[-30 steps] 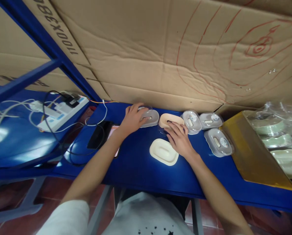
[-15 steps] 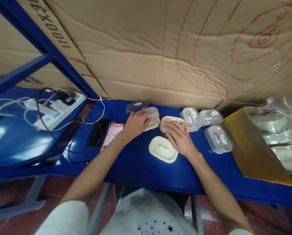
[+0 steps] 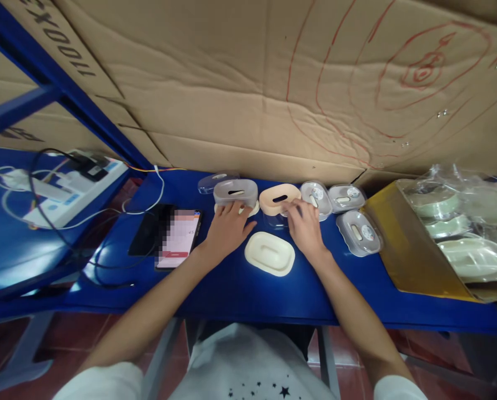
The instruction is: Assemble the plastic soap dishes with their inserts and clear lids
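My left hand (image 3: 229, 226) lies at the front of a grey oval box (image 3: 235, 193) with a slot, fingertips against it and thumb spread away. A cream piece (image 3: 254, 209) shows partly beneath, mostly hidden by the fingers. My right hand (image 3: 306, 225) has its fingers bent at the right front edge of a peach oval box (image 3: 274, 199) with a dark slot, seemingly pinching it; the fingertips are partly hidden. Below it, a clear cover (image 3: 275, 222) lies on the blue table (image 3: 231, 289). Between my wrists rests a flat cream oval tray (image 3: 269, 254).
Several clear-covered oval boxes (image 3: 359, 233) stand right of my right hand. Further right is a carton (image 3: 402, 250) of bagged green pieces (image 3: 475, 258). A phone (image 3: 179, 239), cables and a power strip (image 3: 77, 194) lie left. Another clear cover (image 3: 215, 182) is behind the grey box.
My left hand has slid to the front of the grey box, uncovering its slot. The peach piece now shows a deep slotted box under my right fingers. The view has shifted slightly.
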Demonstrator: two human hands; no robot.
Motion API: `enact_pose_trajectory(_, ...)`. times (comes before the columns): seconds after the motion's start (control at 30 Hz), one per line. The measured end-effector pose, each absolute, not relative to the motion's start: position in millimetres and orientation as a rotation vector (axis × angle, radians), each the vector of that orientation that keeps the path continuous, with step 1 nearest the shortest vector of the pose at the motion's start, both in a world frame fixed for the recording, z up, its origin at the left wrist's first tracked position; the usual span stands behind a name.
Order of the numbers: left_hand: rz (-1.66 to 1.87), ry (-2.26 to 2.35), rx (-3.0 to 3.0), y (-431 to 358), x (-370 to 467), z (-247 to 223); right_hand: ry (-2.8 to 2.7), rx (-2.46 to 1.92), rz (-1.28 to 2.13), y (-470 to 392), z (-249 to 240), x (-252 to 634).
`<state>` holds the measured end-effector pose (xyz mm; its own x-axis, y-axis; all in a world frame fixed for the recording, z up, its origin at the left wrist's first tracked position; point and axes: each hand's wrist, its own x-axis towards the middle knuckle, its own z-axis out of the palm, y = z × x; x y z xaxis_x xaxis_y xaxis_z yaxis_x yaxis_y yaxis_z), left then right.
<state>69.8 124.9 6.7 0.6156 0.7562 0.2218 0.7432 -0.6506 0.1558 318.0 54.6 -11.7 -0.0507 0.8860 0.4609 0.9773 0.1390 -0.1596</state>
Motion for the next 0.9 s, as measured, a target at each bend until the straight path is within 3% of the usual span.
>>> enact_pose_trajectory(0.23,0.399,1.242,2.805,82.7,61.6,14.7,-1.769,-1.97,-0.222,52.3,-3.4,364.7)
enact_pose_trajectory(0.47,0.361,0.461,2.91,36.3,87.3,3.5,-1.808,-1.895,-0.131,48.3,4.2,385.9)
enact_pose_trajectory(0.9,0.509,0.605,2.986,68.6,101.1,-8.8,-1.647,-1.787,0.258,37.5,3.7,402.8)
